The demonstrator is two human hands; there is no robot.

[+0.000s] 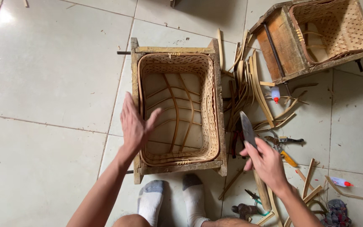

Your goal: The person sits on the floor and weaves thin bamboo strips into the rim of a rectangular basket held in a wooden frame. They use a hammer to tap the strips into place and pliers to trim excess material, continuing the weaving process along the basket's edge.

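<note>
While a woven basket [177, 111] sits in a wooden frame [220, 105] on the tiled floor [51, 71], its left rim is met by the left hand [134, 124], held open with fingers spread. A knife [247, 128] is gripped blade-up in the right hand [265, 162]. Bamboo strips [248, 84] and pliers [283, 141] are strewn at right, near a second basket [337, 27].
</note>
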